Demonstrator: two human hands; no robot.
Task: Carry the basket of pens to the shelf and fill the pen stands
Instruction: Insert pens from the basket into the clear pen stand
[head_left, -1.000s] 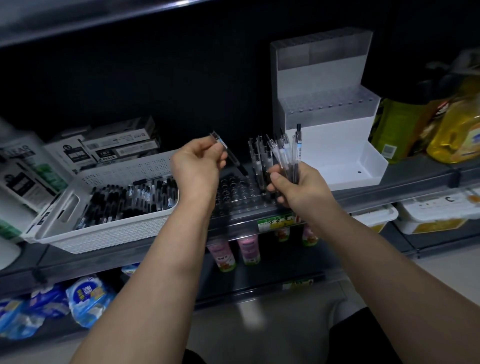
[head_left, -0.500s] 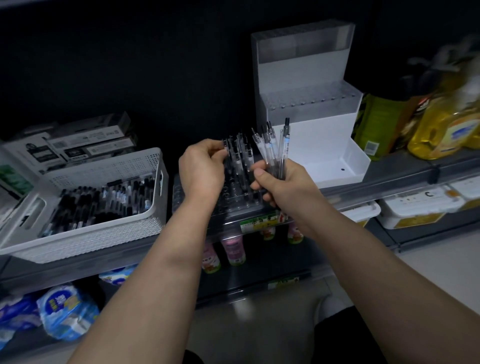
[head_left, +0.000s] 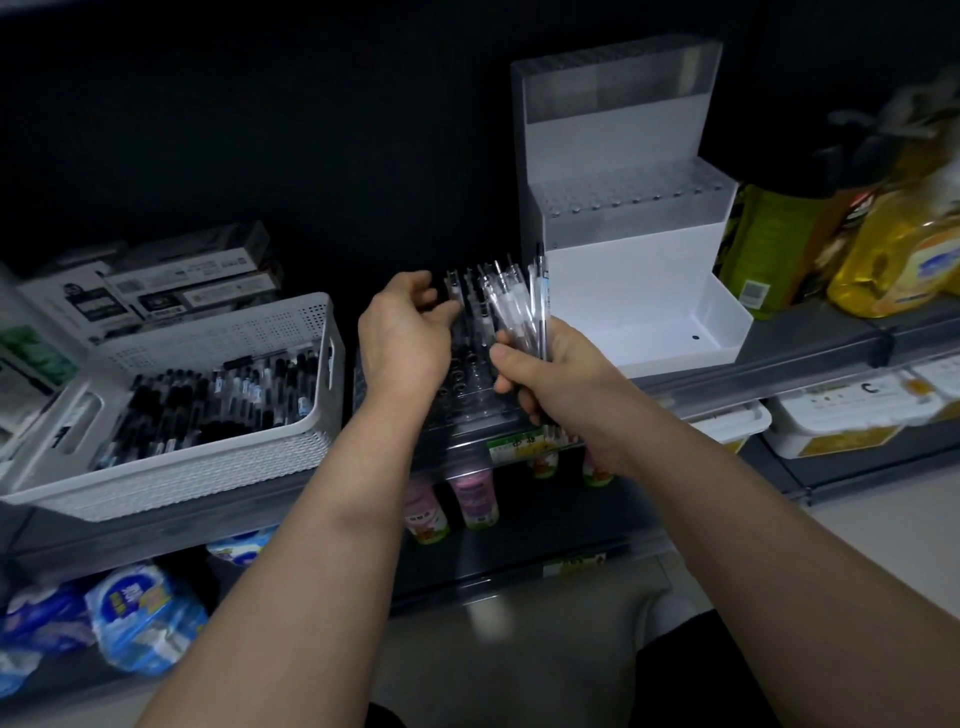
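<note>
Right hand (head_left: 551, 382) grips a pen bundle (head_left: 519, 306) upright over the clear stand (head_left: 467, 397); left hand (head_left: 402, 338) curls beside it (grip unclear); basket (head_left: 208, 470) sits left of the stand.

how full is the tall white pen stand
Empty: the white pen stand has no pens in its tiers or front tray.
</note>
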